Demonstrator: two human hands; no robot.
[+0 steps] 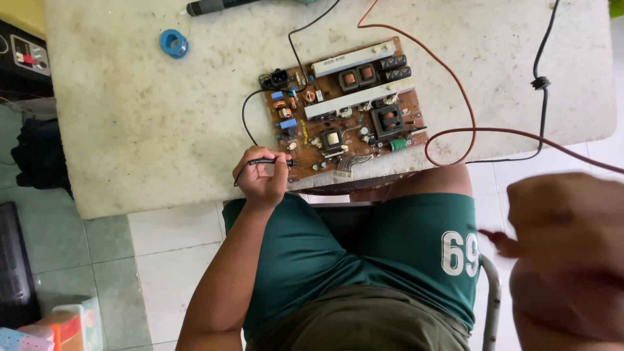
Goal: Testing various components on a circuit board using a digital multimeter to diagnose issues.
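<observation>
circuit board: lies flat at the near edge of the white surface, parts facing up. left hand: fingers closed on a black probe, tip touching the board's near-left corner. right hand: blurred, close to the camera, seems to pinch a red probe; grip cannot be told surely. red wire loops over the surface. step judged: probing the board; next calls for setting the red tip on a second point.

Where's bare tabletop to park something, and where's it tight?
Widest bare patch: the table left of the circuit board, below the blue solder spool. A smaller patch lies upper right, between the red wire and the black cable. It is crowded at the front edge, where the left hand holds a black probe.
</observation>
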